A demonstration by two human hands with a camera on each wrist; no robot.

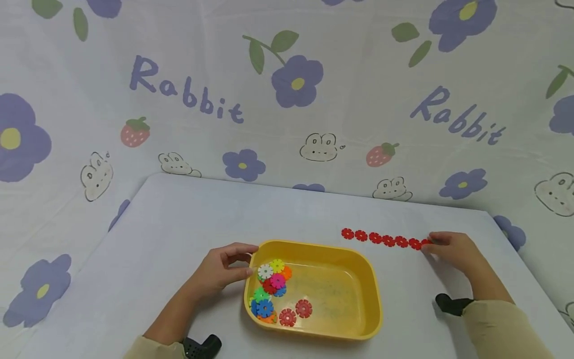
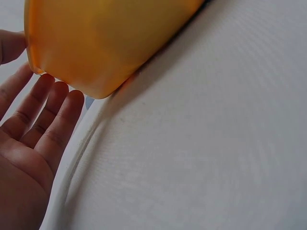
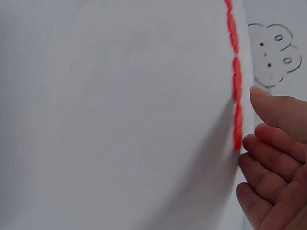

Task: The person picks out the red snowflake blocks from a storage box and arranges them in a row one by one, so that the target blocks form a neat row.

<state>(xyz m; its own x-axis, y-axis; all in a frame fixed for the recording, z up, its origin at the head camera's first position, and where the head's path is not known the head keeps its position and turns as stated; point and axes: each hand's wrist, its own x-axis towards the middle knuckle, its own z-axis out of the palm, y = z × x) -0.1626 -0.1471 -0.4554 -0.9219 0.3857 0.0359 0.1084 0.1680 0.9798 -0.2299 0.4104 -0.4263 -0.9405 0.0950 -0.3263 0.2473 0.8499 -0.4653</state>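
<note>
A yellow plastic tray (image 1: 314,249) stands on the table. My left hand (image 1: 226,264) is at its back left corner, thumb and fingertips against the outside, fingers nearly straight in the left wrist view. Inside, flower-shaped plastic discs (image 1: 264,308) in several colours are heaped along the left wall, with two red discs (image 1: 296,313) lying beside the heap. To the tray's back right runs a row of red flower discs (image 1: 388,241). My right hand (image 1: 453,249) is at the row's right end, thumb and fingers apart on either side of the last disc. Whether they touch it cannot be told.
A white table (image 1: 215,204) lies under everything. Behind it hangs a cloth (image 1: 350,99) printed with flowers, rabbits and strawberries. Black straps with a camera housing (image 1: 204,346) sit on both wrists, below the beige sleeves (image 1: 498,326).
</note>
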